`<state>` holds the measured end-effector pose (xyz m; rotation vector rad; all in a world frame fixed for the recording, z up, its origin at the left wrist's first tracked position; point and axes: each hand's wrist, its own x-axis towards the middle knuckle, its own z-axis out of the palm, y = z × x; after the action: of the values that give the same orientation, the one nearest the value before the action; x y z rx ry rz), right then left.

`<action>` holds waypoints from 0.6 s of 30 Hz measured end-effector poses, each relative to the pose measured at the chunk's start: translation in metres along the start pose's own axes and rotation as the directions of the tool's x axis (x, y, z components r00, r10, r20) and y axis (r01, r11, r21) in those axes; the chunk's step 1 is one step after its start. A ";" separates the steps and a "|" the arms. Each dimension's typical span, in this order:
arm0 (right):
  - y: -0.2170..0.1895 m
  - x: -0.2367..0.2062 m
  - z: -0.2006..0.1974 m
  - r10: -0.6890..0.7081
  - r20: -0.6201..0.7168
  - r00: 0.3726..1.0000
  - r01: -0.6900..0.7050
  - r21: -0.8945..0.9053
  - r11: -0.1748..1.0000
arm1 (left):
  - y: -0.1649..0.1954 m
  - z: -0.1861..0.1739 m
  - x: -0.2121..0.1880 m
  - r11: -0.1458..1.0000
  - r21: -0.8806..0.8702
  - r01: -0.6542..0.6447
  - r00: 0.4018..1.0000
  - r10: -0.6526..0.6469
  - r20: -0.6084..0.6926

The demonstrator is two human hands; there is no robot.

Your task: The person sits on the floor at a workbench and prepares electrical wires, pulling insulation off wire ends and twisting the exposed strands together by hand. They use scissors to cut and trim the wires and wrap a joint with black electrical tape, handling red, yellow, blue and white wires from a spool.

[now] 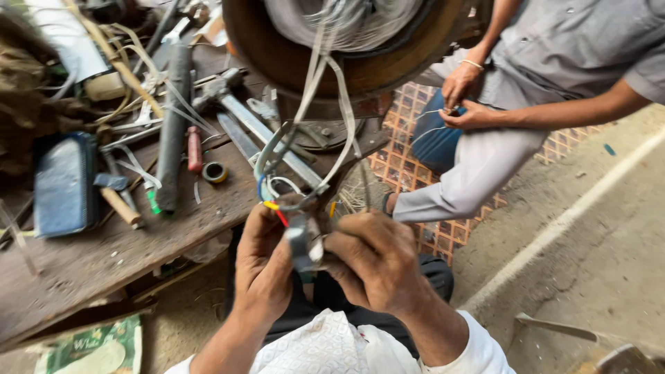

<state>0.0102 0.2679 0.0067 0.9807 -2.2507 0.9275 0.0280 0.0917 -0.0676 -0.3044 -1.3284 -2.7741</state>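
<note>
Wires [271,205], grey with red, yellow and blue ends, run from the big coil [346,34] down to a small grey part [303,244] held just off the counter [104,256] edge. Left hand [263,270] and right hand [370,263] each keep a closed grip on that part. Behind, a co-worker's hands [463,97] pinch thin wire; a hammer [239,104] lies on the counter.

bench: worn wooden top [104,256], cluttered
hammer: [228,93] lying on it
tape roll: [215,172] near red-handled tool [194,147]
co-worker: seated on patterned mat [402,166], gray shirt [575,41]
</note>
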 end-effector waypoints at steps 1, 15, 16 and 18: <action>-0.003 0.001 0.001 0.016 -0.035 0.999 -0.018 -0.037 0.999 | 0.002 0.007 0.001 0.998 -0.053 -0.032 0.999 0.032 0.012; -0.020 0.007 -0.009 0.423 -0.017 0.906 -0.422 0.034 0.906 | 0.038 -0.007 0.013 0.757 0.588 -0.286 0.918 0.041 0.394; -0.015 0.007 -0.013 0.364 0.070 0.929 -0.370 0.099 0.924 | 0.040 -0.010 0.013 0.685 0.629 -0.368 0.895 0.077 0.439; -0.006 0.006 -0.024 0.234 0.225 0.946 -0.284 0.225 0.932 | 0.041 -0.013 0.012 0.564 0.677 -0.473 0.855 0.109 0.507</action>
<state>0.0156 0.2802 0.0278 0.9277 -2.5159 1.3157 0.0192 0.0566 -0.0415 -0.9720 -2.1785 -1.6269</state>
